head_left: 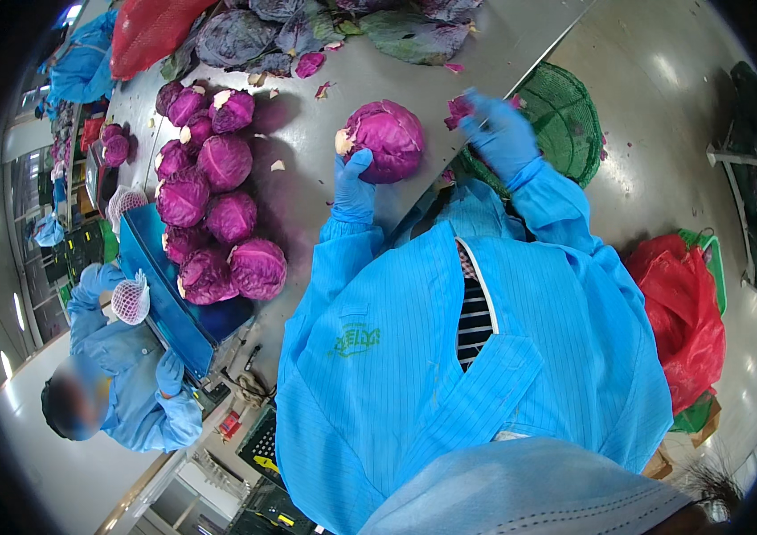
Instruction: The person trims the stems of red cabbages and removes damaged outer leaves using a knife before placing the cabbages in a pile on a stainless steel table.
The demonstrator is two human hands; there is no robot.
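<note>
A trimmed red cabbage (389, 143) rests on the steel table, its pale cut stem facing left. My left hand (354, 189) grips it from the near left side, thumb against the leaves and the other fingers partly hidden. Off to the right, my right hand (501, 138) is over the rim of a green mesh basket (565, 116). A torn piece of red cabbage leaf (458, 111) shows at its fingertips, pinched there. Left of the held cabbage, several trimmed red cabbages (224, 162) sit in a group.
Dark outer cabbage leaves (245, 40) lie along the far side of the steel table (307, 214), beside a red net bag (151, 36). Leaf scraps dot the surface. At left, a co-worker (142, 383) handles white foam netting (131, 299) by a blue tray (160, 285). A red bag (677, 312) lies right.
</note>
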